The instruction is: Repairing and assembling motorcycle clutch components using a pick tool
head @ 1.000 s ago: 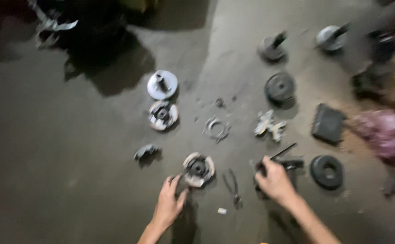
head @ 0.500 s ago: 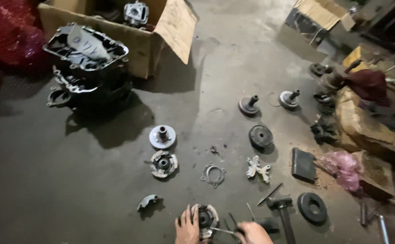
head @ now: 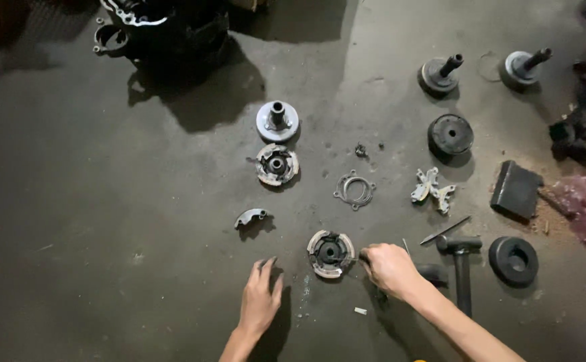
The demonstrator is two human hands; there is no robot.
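I work at the clutch shoe assembly (head: 330, 253): right hand (head: 388, 268) beside it fisted on a thin tool, left hand (head: 260, 299) spread flat; next needs steadying it

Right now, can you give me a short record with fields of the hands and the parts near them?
left hand: flat on the concrete floor, fingers spread, holds nothing
right hand: closed on a thin tool, its tip at the clutch shoe assembly
loose shoe: lies alone, left of the assembly
second shoe assembly: farther up
hammer: right of the right hand
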